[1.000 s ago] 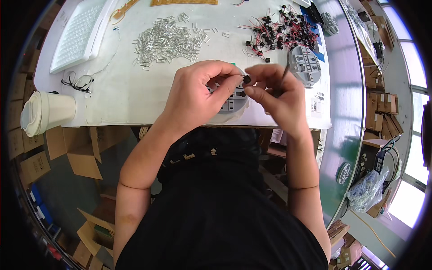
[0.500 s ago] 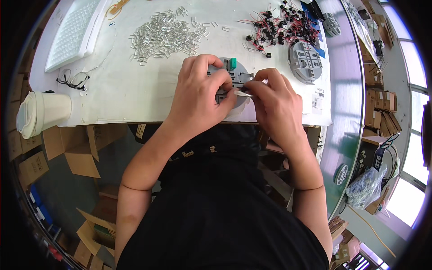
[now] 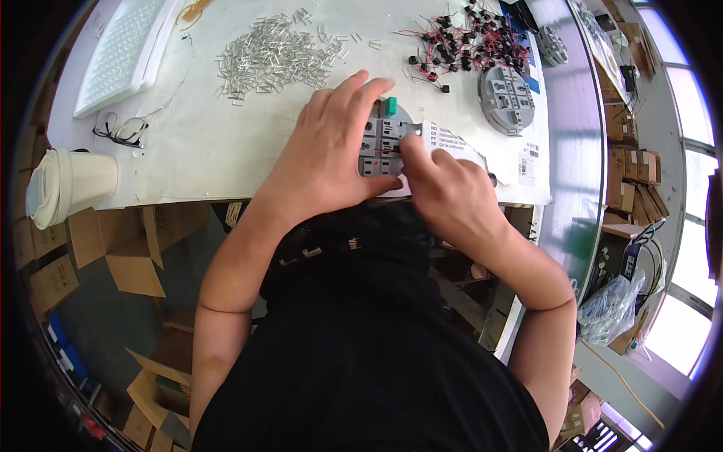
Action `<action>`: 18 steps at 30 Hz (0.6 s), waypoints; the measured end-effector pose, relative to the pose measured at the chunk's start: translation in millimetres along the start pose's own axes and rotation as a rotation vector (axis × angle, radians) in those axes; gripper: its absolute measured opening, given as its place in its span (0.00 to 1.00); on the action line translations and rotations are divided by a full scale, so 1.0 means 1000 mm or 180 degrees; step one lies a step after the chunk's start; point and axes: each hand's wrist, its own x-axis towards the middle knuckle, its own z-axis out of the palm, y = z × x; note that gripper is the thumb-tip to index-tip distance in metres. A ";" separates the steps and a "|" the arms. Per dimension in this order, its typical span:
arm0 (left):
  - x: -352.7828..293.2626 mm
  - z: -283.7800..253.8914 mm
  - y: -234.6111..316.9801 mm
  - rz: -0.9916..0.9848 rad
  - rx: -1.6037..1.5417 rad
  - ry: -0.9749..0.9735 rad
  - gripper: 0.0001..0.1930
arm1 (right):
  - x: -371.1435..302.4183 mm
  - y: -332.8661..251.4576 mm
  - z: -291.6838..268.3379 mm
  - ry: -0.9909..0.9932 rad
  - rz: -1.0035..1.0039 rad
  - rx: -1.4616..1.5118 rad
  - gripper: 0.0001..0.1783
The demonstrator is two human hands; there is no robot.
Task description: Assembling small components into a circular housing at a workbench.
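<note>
A round grey plastic disc [image 3: 389, 129] with raised rectangular blocks and slots lies near the table's front edge. One small green block [image 3: 390, 106] stands at its far side. My left hand [image 3: 324, 154] rests along the disc's left side with fingers stretched and spread, its thumb by the near edge. Over the disc's right part is my right hand [image 3: 456, 184], fingers curled and a fingertip pressed to the blocks. Whatever lies inside its curled fingers is hidden. A small dark round end [image 3: 492, 179] shows beside its knuckles. Printed white paper [image 3: 449, 141] lies right of the disc.
Clear U-shaped pieces [image 3: 275, 56] form a loose pile at the far left. Black parts with red wires [image 3: 471, 45] are heaped far right, near a second grey disc [image 3: 508, 100]. Glasses [image 3: 124, 130], a lidded cream cup [image 3: 86, 181] and a white tray [image 3: 117, 56] stand left.
My left fingers have straightened and spread from a pinch. My right hand has moved nearer and turned, fingers curling over the disc. The white strip between my hands no longer shows; printed paper is uncovered.
</note>
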 end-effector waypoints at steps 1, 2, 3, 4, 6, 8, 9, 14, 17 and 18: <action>0.004 -0.004 0.008 -0.0003 0.0352 -0.0271 0.34 | 0.012 0.012 -0.007 0.0056 -0.0075 0.0498 0.12; 0.008 -0.008 0.015 -0.0006 0.0708 -0.0541 0.37 | 0.023 0.025 -0.014 0.0114 -0.0153 0.0997 0.10; 0.014 -0.013 0.023 0.0001 0.1063 -0.0798 0.39 | 0.030 0.033 -0.024 0.0177 -0.0234 0.1480 0.10; 0.018 -0.017 0.030 0.0022 0.1070 -0.0789 0.39 | 0.028 0.040 -0.034 0.0194 -0.0232 0.1463 0.10; 0.025 -0.023 0.042 0.0266 0.0998 -0.0382 0.39 | 0.018 0.064 -0.055 0.0382 0.1296 0.4177 0.09; 0.024 -0.025 0.045 0.0399 0.0999 -0.0184 0.38 | 0.015 0.068 -0.061 0.0492 0.2063 0.5542 0.10; 0.015 -0.018 0.036 0.0489 0.0920 0.0072 0.38 | 0.014 0.060 -0.054 0.0444 0.2077 0.4958 0.10; -0.017 -0.018 0.031 0.0387 0.0556 0.0275 0.36 | 0.012 0.045 -0.027 0.0432 0.1601 0.2882 0.12; -0.022 -0.017 0.027 0.0105 0.0271 0.0081 0.36 | 0.010 0.045 -0.021 0.0471 0.1249 0.2335 0.11; -0.022 -0.013 0.022 -0.0026 0.0065 0.0062 0.37 | 0.010 0.046 -0.020 0.0473 0.1131 0.2214 0.11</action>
